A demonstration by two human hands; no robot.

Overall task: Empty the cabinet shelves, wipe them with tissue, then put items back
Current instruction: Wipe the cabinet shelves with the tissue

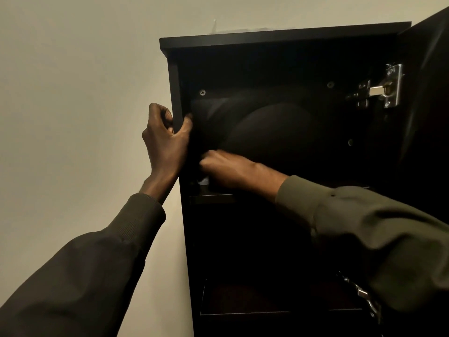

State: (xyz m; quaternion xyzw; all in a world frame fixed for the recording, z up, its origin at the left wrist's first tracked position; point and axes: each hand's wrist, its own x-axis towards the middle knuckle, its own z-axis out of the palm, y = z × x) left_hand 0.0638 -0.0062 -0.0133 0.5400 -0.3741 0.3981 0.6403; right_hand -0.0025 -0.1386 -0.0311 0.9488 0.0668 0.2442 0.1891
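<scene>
A tall black cabinet (279, 37) stands against a pale wall, its door swung open to the right. My left hand (165, 139) grips the cabinet's left side panel, thumb inside and fingers curled round the outer edge. My right hand (226, 169) reaches into the upper compartment at its left end, fingers curled over a small white tissue (203, 182) that peeks out under the hand, just above the upper shelf (213, 196). The inside is very dark; no items show on this shelf.
The open door (427, 93) hangs at the right on a metal hinge (386, 87). A lower shelf (243, 312) shows dimly below. A second hinge (366, 297) sits beside my right sleeve. The bare wall (73, 93) fills the left.
</scene>
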